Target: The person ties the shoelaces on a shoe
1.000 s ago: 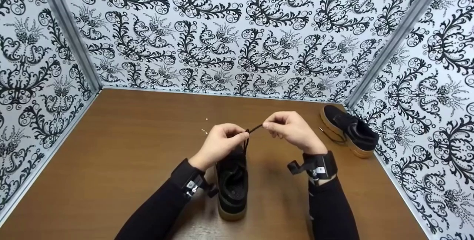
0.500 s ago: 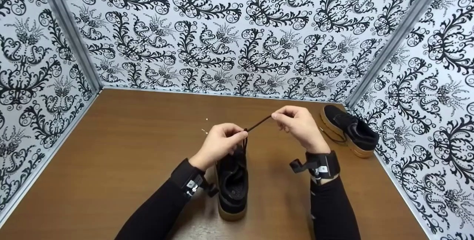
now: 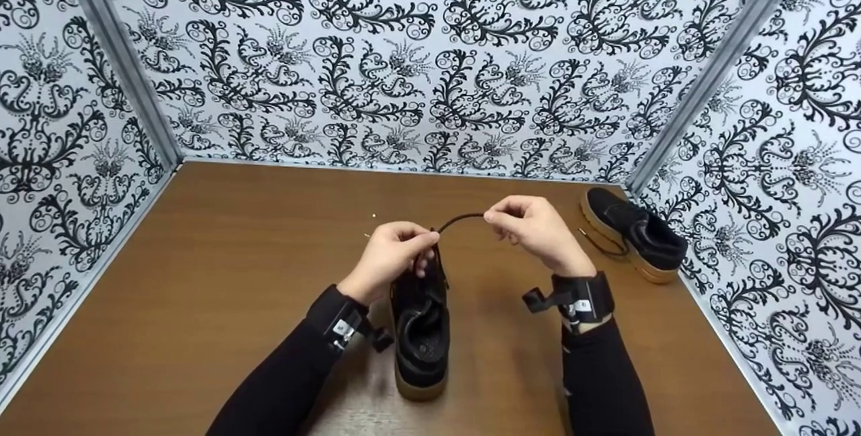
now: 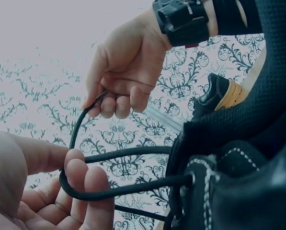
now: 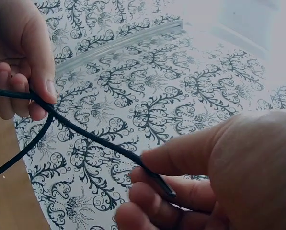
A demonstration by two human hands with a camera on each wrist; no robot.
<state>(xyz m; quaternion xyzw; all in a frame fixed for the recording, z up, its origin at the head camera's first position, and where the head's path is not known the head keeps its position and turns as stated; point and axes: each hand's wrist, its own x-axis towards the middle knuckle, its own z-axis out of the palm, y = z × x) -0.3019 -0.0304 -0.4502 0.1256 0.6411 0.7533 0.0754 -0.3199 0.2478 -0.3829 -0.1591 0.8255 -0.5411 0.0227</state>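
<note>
A black low shoe (image 3: 422, 362) with a tan sole stands on the table, heel towards me. Above its toe end my left hand (image 3: 387, 258) pinches its black shoelace (image 3: 464, 216) between thumb and fingers. In the left wrist view a loop of the lace (image 4: 128, 189) runs from the eyelets to those fingers. My right hand (image 3: 538, 231), off to the right and slightly higher, pinches the same lace close to its end. Its tip (image 5: 169, 189) pokes out past the right fingers in the right wrist view. Between the hands the lace bows upward, slack.
A second black shoe (image 3: 609, 210) with a tan sole lies at the back right by the wall, one lace end trailing. Small white bits (image 3: 374, 215) lie on the brown table (image 3: 255, 274) left of centre. Patterned walls enclose the back and sides.
My right hand first drew the lace out to the right, making it longer and straight, then came back slightly. The lace now sags into a curve. My left hand has shifted a little left.
</note>
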